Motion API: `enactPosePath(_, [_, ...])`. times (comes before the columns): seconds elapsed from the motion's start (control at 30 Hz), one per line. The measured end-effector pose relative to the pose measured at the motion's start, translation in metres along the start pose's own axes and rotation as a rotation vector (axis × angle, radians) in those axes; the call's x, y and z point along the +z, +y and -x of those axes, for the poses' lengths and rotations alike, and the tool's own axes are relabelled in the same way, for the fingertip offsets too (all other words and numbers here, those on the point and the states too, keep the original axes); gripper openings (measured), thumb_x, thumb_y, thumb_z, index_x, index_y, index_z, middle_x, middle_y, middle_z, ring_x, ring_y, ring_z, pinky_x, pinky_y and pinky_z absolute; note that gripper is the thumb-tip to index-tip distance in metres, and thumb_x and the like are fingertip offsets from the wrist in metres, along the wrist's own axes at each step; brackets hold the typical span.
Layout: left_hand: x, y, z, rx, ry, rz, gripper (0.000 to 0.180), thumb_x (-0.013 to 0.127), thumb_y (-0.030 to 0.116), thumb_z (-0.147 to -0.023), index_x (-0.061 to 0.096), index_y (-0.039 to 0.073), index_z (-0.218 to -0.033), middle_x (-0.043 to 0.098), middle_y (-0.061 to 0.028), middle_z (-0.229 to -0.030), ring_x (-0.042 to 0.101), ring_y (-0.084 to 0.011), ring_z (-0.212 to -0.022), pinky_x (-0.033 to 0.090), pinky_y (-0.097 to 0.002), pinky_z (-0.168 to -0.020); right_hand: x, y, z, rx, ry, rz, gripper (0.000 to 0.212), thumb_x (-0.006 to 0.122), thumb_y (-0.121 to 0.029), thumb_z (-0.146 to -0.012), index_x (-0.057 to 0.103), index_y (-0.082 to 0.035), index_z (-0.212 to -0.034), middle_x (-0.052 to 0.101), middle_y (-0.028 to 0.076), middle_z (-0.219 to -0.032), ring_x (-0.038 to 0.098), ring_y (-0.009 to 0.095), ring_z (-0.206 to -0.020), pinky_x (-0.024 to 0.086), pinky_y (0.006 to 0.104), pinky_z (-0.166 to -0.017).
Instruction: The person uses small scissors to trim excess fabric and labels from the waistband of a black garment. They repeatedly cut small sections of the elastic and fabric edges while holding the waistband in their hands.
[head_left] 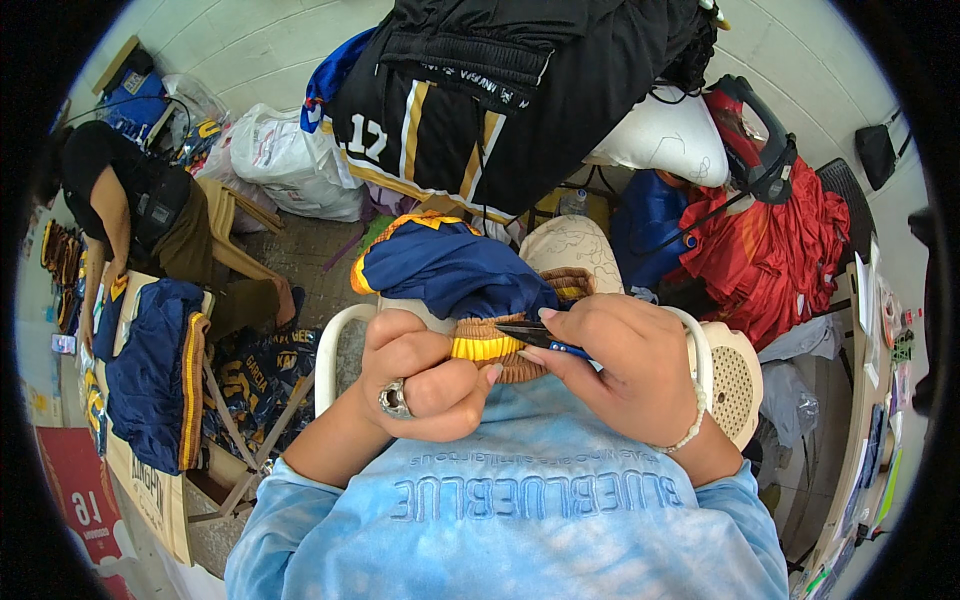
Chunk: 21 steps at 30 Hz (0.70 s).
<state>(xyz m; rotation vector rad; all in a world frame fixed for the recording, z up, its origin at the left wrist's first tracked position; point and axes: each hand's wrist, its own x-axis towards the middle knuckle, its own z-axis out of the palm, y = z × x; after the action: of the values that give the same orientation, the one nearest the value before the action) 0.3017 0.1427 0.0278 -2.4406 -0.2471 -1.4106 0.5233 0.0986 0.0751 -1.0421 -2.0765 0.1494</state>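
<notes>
Navy shorts (445,268) with yellow trim lie bunched in front of my body, their gathered brown-and-yellow elastic waistband (482,345) turned toward me. My left hand (425,378), with a large ring on one finger, is closed on the waistband's left side, fingers curled. In my right hand (625,362), which wears a beaded bracelet, is a small pair of thread snips (568,349) with a blue handle and dark blades. The snips point left, their blades lying across the waistband close to my left fingers. Whether the blades touch a thread is too small to tell.
Black garments (440,130) are heaped straight ahead. Red fabric (770,250) is piled at the right, near a cream perforated stool (730,375). To the left, a person (135,190) bends over a table with navy shorts (150,370). A white chair armrest (330,360) is beside me.
</notes>
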Motion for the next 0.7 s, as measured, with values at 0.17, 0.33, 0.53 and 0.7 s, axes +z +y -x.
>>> enactPosePath(0.17, [0.0005, 0.0002, 0.0001, 0.011, -0.009, 0.003, 0.029, 0.079, 0.011, -0.057, 0.059, 0.019, -0.076, 0.046, 0.0034, -0.084, 0.049, -0.0173, -0.075, 0.038, -0.0334, -0.062, -0.0002, 0.0009, 0.0022, 0.037, -0.039, -0.009, 0.021, 0.078, -0.016, -0.075, 0.065, -0.006, -0.088, 0.062, 0.006, -0.075, 0.061, 0.024, -0.061, 0.047, 0.0336, -0.052])
enactPosePath(0.33, [0.0006, -0.0007, 0.0000, -0.009, 0.006, 0.028, 0.029, 0.079, 0.011, -0.057, 0.058, 0.018, -0.076, 0.047, 0.0028, -0.084, 0.049, -0.0178, -0.075, 0.038, -0.0336, -0.062, 0.0019, 0.0017, 0.0045, 0.138, 0.060, -0.172, 0.026, 0.082, -0.011, -0.073, 0.065, -0.001, -0.089, 0.065, 0.010, -0.078, 0.064, 0.021, -0.063, 0.049, 0.0294, -0.058])
enactPosePath(0.53, [0.0025, -0.0029, -0.0001, -0.007, 0.037, 0.036, 0.029, 0.079, 0.010, -0.056, 0.058, 0.017, -0.075, 0.046, 0.0024, -0.083, 0.048, -0.0174, -0.074, 0.038, -0.0335, -0.062, -0.0009, 0.0045, 0.0073, 0.177, -0.005, -0.260, 0.029, 0.084, -0.009, -0.072, 0.065, 0.001, -0.091, 0.066, 0.010, -0.078, 0.063, 0.017, -0.063, 0.049, 0.0265, -0.059])
enactPosePath(0.7, [0.0036, -0.0019, -0.0006, -0.020, 0.049, 0.039, 0.028, 0.078, 0.009, -0.056, 0.058, 0.017, -0.074, 0.049, 0.0034, -0.084, 0.048, -0.0167, -0.073, 0.036, -0.0328, -0.062, 0.0012, 0.0062, 0.0064, 0.099, -0.036, -0.216, 0.030, 0.085, -0.013, -0.071, 0.065, 0.000, -0.090, 0.065, 0.009, -0.074, 0.063, 0.018, -0.061, 0.046, 0.0268, -0.056])
